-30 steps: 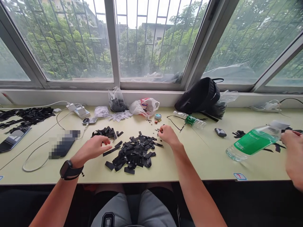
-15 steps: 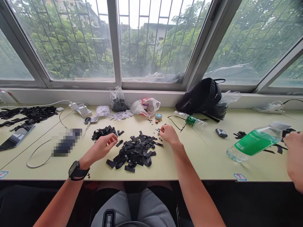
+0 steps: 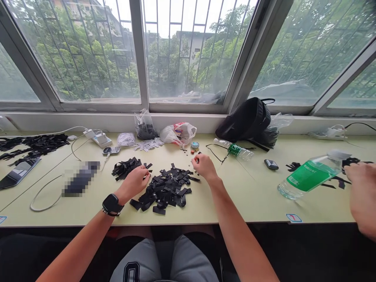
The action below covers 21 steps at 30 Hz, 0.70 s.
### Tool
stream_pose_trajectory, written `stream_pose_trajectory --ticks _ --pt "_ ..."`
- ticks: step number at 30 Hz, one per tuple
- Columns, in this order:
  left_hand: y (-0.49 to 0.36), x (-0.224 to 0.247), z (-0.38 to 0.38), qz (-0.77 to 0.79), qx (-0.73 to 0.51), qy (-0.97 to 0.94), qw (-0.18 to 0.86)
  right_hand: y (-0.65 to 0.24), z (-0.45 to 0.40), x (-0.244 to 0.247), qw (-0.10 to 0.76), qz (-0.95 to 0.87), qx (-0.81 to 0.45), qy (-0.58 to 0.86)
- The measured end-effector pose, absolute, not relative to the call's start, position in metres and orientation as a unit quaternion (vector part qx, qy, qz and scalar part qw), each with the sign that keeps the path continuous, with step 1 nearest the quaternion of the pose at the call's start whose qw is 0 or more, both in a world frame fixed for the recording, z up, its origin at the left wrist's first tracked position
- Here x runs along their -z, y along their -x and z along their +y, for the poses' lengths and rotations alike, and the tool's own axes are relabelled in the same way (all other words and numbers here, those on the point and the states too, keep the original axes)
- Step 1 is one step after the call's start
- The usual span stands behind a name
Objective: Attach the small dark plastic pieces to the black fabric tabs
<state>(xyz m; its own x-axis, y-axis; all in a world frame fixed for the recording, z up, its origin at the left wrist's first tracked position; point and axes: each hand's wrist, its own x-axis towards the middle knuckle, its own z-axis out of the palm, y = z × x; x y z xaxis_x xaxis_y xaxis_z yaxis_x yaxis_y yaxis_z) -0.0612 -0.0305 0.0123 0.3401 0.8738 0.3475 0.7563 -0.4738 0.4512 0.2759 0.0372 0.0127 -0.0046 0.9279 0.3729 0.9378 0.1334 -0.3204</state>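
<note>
My left hand (image 3: 136, 183), with a black watch on its wrist, hovers between two heaps of black fabric strips. Its fingers are curled together, and whatever they hold is hidden. The larger heap of strips (image 3: 166, 190) lies just right of it; several strips carry small round metal fittings. A smaller heap of strips (image 3: 126, 167) lies behind it. My right hand (image 3: 205, 167) is closed in a pinch over small scattered round pieces (image 3: 190, 165), beyond the right end of the larger heap. A tiny dark bit shows at its fingertips, too small to name.
Behind my right hand sit a small round tin (image 3: 194, 145), a white plastic bag (image 3: 179, 134), eyeglasses (image 3: 219, 156) and an empty bottle (image 3: 235, 149). A phone (image 3: 82, 178) with a cable lies left. At right, another person's hand (image 3: 362, 196) is beside a green-labelled bottle (image 3: 311, 176).
My left hand has moved right, toward the larger heap, and its fingers have drawn in. My right hand stays over the small pieces, with its fingers shifted slightly. The view has tilted a little.
</note>
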Motion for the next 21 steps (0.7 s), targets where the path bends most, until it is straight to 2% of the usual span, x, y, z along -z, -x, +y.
stream_pose_trajectory --ticks 5,7,10,14,21 --pt "0.057 -0.021 -0.023 0.524 -0.326 -0.758 0.211 -0.27 0.04 -0.008 0.301 -0.734 -0.012 0.609" --pt "0.052 -0.026 -0.023 0.515 -0.326 -0.761 0.223 -0.268 0.042 -0.005 0.313 -0.745 -0.023 0.589" --pt "0.052 -0.036 -0.018 0.467 -0.321 -0.799 0.199 -0.266 0.043 -0.001 0.32 -0.753 -0.03 0.574" --pt "0.077 -0.05 0.004 0.514 -0.357 -0.775 0.09 -0.265 0.043 0.0 0.318 -0.759 -0.041 0.567" --pt "0.092 -0.032 0.024 0.49 -0.22 -0.833 0.133 -0.261 0.041 0.0 0.315 -0.769 -0.07 0.552"
